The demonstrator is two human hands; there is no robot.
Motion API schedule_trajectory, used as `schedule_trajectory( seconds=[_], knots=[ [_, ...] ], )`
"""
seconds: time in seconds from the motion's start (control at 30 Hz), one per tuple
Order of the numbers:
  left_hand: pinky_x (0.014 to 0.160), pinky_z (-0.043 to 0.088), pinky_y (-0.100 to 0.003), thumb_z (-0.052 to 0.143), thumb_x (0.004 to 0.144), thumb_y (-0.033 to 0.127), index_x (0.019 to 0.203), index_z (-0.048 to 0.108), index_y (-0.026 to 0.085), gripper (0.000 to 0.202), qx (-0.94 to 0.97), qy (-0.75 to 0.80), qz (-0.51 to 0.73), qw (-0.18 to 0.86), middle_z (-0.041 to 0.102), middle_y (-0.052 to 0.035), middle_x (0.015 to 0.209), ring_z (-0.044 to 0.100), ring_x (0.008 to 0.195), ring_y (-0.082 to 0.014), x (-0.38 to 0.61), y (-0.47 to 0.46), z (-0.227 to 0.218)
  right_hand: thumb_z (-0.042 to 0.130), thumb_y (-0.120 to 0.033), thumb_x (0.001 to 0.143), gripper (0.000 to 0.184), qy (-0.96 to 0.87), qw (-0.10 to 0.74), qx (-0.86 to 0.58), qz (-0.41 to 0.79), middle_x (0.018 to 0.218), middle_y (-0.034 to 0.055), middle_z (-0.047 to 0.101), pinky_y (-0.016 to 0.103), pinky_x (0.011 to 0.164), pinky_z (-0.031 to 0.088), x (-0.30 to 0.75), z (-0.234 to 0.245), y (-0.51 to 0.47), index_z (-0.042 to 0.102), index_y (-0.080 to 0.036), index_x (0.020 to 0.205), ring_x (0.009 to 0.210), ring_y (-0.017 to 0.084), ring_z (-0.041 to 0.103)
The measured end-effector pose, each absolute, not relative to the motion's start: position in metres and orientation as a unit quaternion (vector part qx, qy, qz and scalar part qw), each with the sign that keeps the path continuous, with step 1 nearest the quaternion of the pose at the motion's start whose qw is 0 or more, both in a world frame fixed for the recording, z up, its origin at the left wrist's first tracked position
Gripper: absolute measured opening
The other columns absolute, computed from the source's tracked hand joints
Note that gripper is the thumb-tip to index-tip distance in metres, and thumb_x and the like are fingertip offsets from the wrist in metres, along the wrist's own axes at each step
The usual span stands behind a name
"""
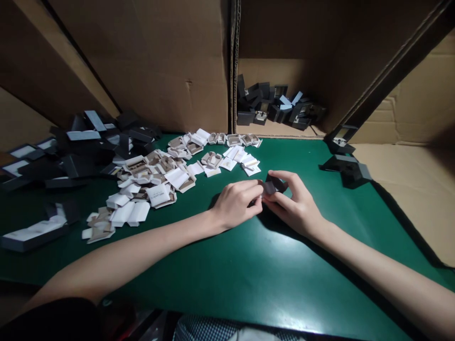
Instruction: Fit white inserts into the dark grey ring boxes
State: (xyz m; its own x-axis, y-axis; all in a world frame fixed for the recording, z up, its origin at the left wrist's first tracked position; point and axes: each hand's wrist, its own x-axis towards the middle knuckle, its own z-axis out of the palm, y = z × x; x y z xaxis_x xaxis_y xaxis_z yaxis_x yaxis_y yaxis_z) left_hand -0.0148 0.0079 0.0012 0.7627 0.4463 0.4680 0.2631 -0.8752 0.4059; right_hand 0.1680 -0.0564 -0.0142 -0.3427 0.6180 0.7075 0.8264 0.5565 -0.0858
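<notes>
Over the green table, a small dark box is held between my two hands. My right hand grips its right side, index finger and thumb around it. My left hand pinches at the box's left side, its fingertips pressed together there; exactly what they hold is partly hidden. Just beyond my left hand lie several folded white card inserts, part of a larger heap of white and grey-brown card inserts to the left.
Dark boxes with pale linings form a pile at the left. An open dark box lies nearer. More dark boxes sit inside a cardboard compartment at the back. A few dark boxes rest at the table's right edge.
</notes>
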Motion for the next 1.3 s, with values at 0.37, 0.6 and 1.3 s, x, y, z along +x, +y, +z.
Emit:
schedule_trajectory(
  seconds=[0.37,0.6,1.3],
  knots=[
    [0.091,0.05,-0.037,0.047,0.093,0.029,0.086,0.068,0.016,0.026,0.935,0.12,0.275,0.191,0.063,-0.0121,0.112,0.059,0.108,-0.0219,-0.028,0.02,-0.004,0.063,-0.019,0.081,0.011,-0.822,0.357,-0.431,-0.106,0.136,0.014,0.044,0.047,0.084,0.052,0.176,-0.011,-0.056,0.061,-0.017,0.07,0.118,0.03,0.049],
    [0.09,0.049,-0.044,0.051,0.091,0.036,0.116,0.062,0.022,0.031,0.963,0.131,0.212,0.106,0.047,-0.0144,0.124,0.049,0.113,-0.0266,-0.029,0.008,-0.001,0.063,-0.016,0.081,0.015,-0.809,0.373,-0.444,-0.096,0.142,0.0101,0.041,0.054,0.095,0.047,0.186,-0.009,-0.05,0.062,-0.017,0.066,0.127,0.033,0.043],
    [0.093,0.047,-0.04,0.044,0.09,0.015,0.112,0.057,0.012,0.026,0.971,0.077,0.225,-0.005,0.06,-0.0135,0.114,0.053,0.111,-0.0243,-0.025,0.005,0.001,0.055,-0.012,0.084,0.024,-0.813,0.378,-0.439,-0.053,0.137,0.0138,0.044,0.045,0.084,0.054,0.191,-0.016,-0.052,0.065,-0.021,0.104,0.126,0.03,0.044]
  ],
)
